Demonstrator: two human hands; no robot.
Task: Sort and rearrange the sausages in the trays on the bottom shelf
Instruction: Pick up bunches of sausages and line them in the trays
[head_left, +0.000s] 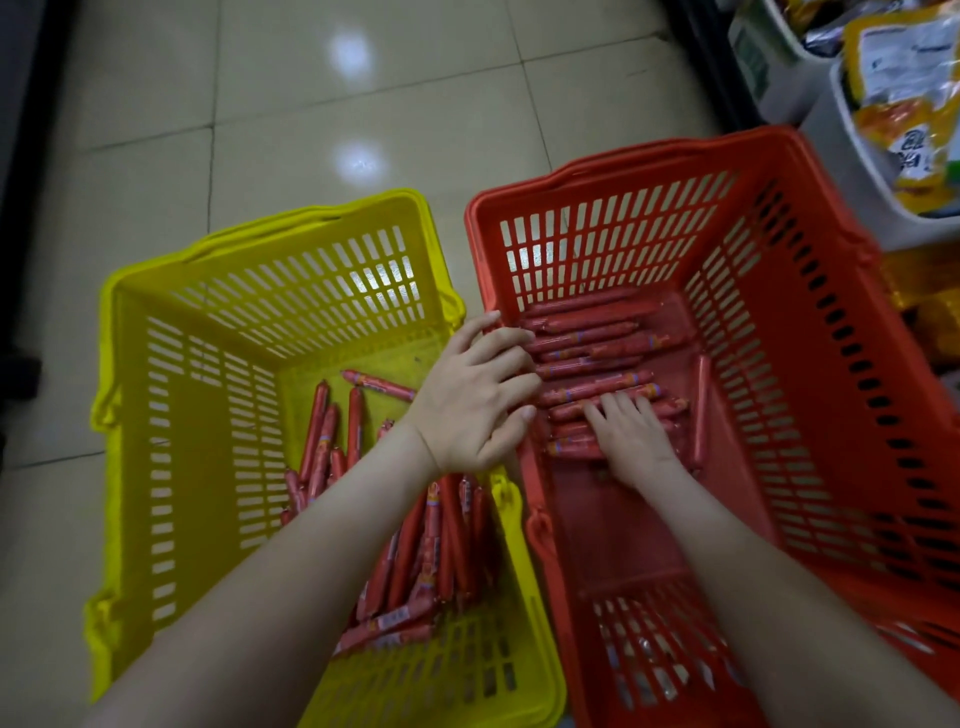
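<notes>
Sausages, slim red-cased sticks with crimped ends, sit in two places: a neat crosswise row on the bottom of the red basket, and a loose heap in the yellow basket just beside it on the tiled floor. One stick lies turned the other way against the row's right ends. Left hand reaches over the red basket's near-left rim, fingers spread and mostly straight, tips at the row's left ends; it grasps nothing. Right hand lies flat, palm down, on the nearest sticks, also released, pressing rather than gripping. We judge each stick light, fairly stiff along its length but yielding under a squeeze, and its glossy film casing likely slick, so a round stick will roll or skate off the row if nudged. We reckon the best hold is several at once, pinched across their middles, ends squared with a flat palm; the crimped tips look a poor grip. Bins of yellow packets stand at upper right; no shelf tray for the sausages shows.
</notes>
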